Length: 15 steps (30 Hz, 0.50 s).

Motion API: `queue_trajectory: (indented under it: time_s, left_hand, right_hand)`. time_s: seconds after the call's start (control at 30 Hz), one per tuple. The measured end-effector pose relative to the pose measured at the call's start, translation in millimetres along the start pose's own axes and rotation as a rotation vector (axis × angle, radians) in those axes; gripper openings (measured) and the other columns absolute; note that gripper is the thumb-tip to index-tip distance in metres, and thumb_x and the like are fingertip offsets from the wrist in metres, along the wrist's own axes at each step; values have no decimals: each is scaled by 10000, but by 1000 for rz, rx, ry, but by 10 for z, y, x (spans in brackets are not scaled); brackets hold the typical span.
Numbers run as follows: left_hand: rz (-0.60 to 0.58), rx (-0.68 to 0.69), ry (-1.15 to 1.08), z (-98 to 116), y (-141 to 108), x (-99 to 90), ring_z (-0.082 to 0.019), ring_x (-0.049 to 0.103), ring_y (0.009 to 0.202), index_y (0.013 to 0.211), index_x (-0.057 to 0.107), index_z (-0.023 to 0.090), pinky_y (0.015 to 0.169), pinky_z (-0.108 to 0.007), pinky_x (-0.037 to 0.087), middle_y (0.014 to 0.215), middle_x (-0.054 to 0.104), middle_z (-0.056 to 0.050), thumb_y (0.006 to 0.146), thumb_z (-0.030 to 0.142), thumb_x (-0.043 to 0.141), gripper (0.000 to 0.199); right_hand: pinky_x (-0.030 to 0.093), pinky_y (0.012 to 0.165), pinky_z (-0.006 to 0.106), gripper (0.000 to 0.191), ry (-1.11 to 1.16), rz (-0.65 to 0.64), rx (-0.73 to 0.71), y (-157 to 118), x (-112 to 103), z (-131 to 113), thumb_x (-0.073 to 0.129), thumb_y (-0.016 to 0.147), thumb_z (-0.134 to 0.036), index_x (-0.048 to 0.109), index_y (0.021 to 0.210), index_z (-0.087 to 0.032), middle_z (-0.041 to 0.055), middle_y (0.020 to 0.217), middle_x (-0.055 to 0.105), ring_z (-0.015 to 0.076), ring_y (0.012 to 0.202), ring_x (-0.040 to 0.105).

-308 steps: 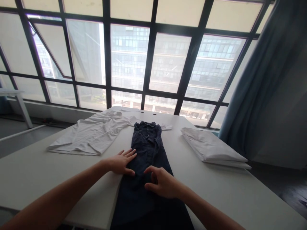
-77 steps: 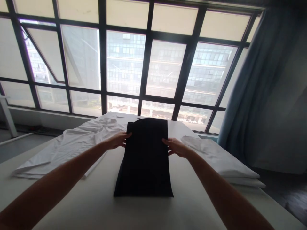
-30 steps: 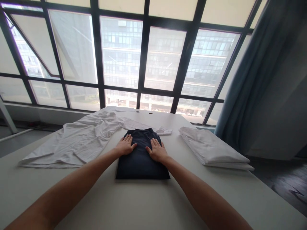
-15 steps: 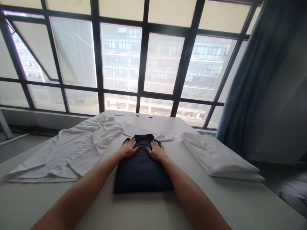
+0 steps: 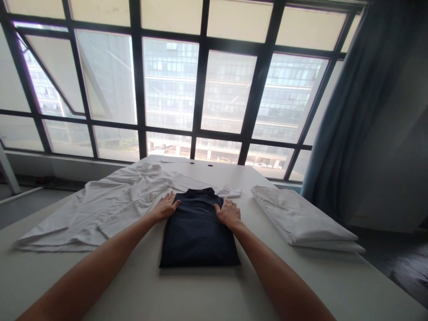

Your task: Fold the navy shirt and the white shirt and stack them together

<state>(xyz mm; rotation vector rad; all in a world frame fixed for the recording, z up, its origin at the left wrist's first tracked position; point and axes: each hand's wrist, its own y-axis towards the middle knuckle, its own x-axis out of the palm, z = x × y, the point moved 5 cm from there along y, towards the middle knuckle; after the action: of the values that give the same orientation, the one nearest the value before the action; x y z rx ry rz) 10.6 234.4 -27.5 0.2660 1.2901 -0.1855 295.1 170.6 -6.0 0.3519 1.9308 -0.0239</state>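
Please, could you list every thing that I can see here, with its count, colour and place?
folded shirt: 1, navy, table's middle
spread garment: 1, white, wrinkled, table's left side
folded stack: 1, white, table's right side
table: 1, white, under the clothes
table holes: 2, dark, far end
window wall: 1, black-framed, beyond the table
curtain: 1, blue-grey, right
post: 1, pale, left edge
left hand: 1, bare, shirt's left edge
right hand: 1, bare, shirt's right edge
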Motion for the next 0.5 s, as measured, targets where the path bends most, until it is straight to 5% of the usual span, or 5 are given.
queue_trajectory:
  time_s: [0.1, 0.2, 0.33, 0.5]
  left_hand:
    - [-38, 12, 45, -71, -151, 60, -300, 177, 1533, 1575, 307, 103, 1210, -506, 202, 1644, 213, -184, 1019, 501, 238, 687]
    - [-35, 10, 80, -67, -257, 79, -300, 192, 1532, 1573, 318, 130, 1201, -537, 206, 1636, 250, -190, 1033, 471, 209, 647]
    - [-25, -1, 71, -11, -294, 65, -301, 207, 1529, 1565, 340, 140, 1201, -541, 200, 1631, 268, -190, 1040, 447, 214, 621]
    - [-5, -5, 71, 13, -308, 54, -302, 219, 1526, 1559, 346, 110, 1211, -527, 193, 1631, 276, -179, 1042, 426, 228, 617]
  right_hand:
    - [404, 1061, 480, 526, 156, -96, 115, 46, -44, 169, 676, 965, -442, 642, 1270, -15, 287, 1291, 563, 422, 1266, 497]
    - [543, 860, 414, 364, 267, -187, 176, 188, -29, 240, 723, 937, -438, 727, 994, -79, 204, 995, 684, 379, 999, 660]
    - [567, 653, 311, 247, 434, -219, 275, 338, 10, 209, 704, 956, -359, 671, 891, -124, 103, 834, 668, 271, 768, 681]
    - [551, 581, 261, 210, 621, -288, 284, 369, 73, 4, 642, 991, -289, 619, 865, -123, 52, 718, 628, 181, 602, 631]
